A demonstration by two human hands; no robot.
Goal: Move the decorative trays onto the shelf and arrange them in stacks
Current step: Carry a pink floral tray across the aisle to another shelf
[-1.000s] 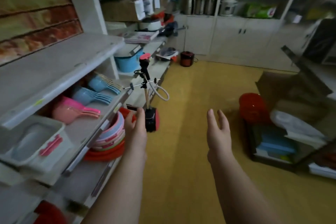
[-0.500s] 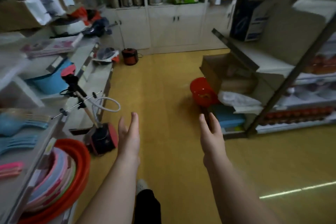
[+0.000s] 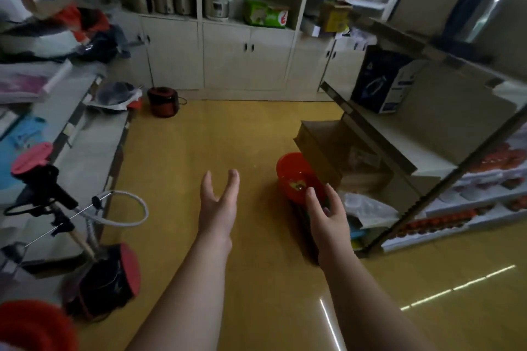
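Since a second ago the view has swung right, off the left shelf (image 3: pixel 85 134). Both hands reach out empty, fingers straight and loosely spread. Just beyond the right hand (image 3: pixel 328 214) lies a red tray (image 3: pixel 293 174) on the floor; the left hand (image 3: pixel 218 199) hovers beside. Fetching step: next needs a two-handed grasp.

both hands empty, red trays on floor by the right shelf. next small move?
Probably reach the right hand forward and down to grip the rim of the red trays on the floor: both it and the left hand are open and empty, and the right already hovers beside them.
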